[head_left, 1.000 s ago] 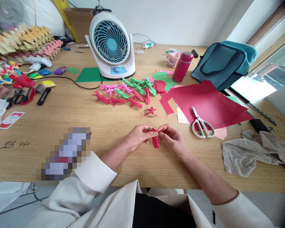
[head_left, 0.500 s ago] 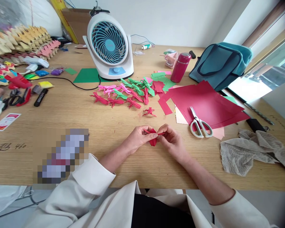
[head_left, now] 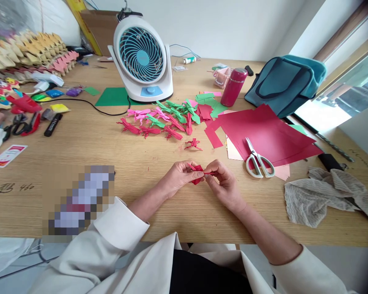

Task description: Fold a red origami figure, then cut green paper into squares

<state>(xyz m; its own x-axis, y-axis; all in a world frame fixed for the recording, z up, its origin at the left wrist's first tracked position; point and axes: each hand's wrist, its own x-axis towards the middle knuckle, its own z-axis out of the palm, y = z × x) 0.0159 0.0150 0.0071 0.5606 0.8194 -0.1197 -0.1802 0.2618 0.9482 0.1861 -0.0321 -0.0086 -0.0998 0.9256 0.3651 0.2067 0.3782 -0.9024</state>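
Between my two hands is a small red folded paper figure [head_left: 197,179], held just above the front part of the table. My left hand [head_left: 181,176] pinches its left side, thumb across the front. With thumb and fingertips, my right hand [head_left: 222,181] grips a thin strip-like part that sticks out to the right. Fingers cover much of the folds. Just beyond my hands lies a finished-looking red paper figure [head_left: 193,144]. Farther back spreads a group of similar figures, among them red ones [head_left: 172,132], green ones [head_left: 175,111] and pink ones [head_left: 138,114].
White-handled scissors [head_left: 257,160] rest on red paper sheets [head_left: 270,132] at the right, near a crumpled grey cloth [head_left: 313,198]. Behind stand a white fan [head_left: 142,61], a red flask [head_left: 233,87] and a teal bag [head_left: 282,85]. A black marker [head_left: 53,125] lies left.
The red paper figure has turned slightly in my fingers, and its lower tip sits a little higher. Both hands keep their pinch in nearly the same place.
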